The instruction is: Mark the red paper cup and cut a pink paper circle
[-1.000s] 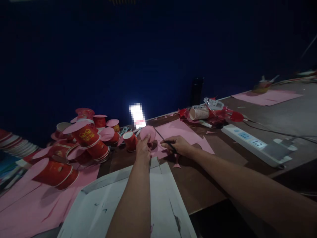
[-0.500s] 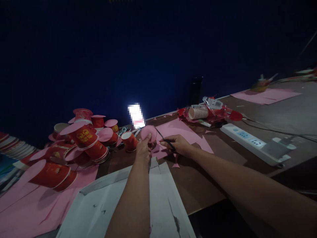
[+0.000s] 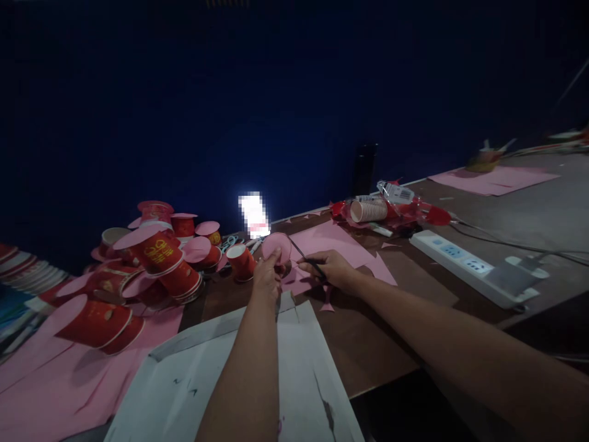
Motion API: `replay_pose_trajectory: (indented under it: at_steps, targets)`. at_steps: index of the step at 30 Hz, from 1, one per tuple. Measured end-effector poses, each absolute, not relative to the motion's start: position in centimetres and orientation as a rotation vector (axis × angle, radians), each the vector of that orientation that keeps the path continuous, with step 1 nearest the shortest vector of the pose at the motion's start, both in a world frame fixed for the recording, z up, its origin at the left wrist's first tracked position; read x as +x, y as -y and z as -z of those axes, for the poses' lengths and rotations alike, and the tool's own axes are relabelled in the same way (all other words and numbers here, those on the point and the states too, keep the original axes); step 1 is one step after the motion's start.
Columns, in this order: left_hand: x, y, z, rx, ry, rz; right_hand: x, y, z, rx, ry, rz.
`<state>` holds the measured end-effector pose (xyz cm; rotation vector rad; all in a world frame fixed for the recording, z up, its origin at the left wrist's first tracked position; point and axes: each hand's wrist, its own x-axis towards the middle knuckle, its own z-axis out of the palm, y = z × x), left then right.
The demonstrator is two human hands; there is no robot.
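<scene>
A round pink paper disc (image 3: 272, 244) is pinched under the thumb of my left hand (image 3: 265, 276), and a bit of red, perhaps a cup, shows below it. My right hand (image 3: 329, 267) closes round a thin dark pen-like stick (image 3: 301, 250). Its tip points up and left, close to the disc's right edge; I cannot tell whether they touch. Just left of my left hand a red paper cup (image 3: 240, 263) lies tilted. Beneath and beyond both hands is a pink paper sheet (image 3: 329, 236), with a small pink scrap (image 3: 327, 301) nearer me.
Red cups (image 3: 159, 252) with pink discs are heaped at left, beside a cup stack (image 3: 30, 273). A white board or box (image 3: 193, 374) lies in front. Wrapped cups (image 3: 368, 210) and a power strip (image 3: 453, 258) are at right. A bright phone-like screen (image 3: 254, 212) stands behind.
Both hands keep almost the same pose, still on the disc and the stick. The scene shifts only slightly in view.
</scene>
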<state>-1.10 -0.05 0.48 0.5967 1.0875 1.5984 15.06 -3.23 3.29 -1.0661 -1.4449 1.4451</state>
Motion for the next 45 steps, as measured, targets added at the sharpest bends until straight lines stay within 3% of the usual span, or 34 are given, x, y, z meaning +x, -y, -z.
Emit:
replay_pose_trajectory:
  at_steps: [25, 45]
  targets:
    - [-1.14, -0.25, -0.70, 0.433, -1.049, -1.682, 15.13, 3.31, -3.18, -1.082, 1.518, -1.398]
    - [-1.22, 0.44, -0.60, 0.734, -1.129, -1.546, 15.44, 3.02, -3.18, -1.050, 1.452, -1.453]
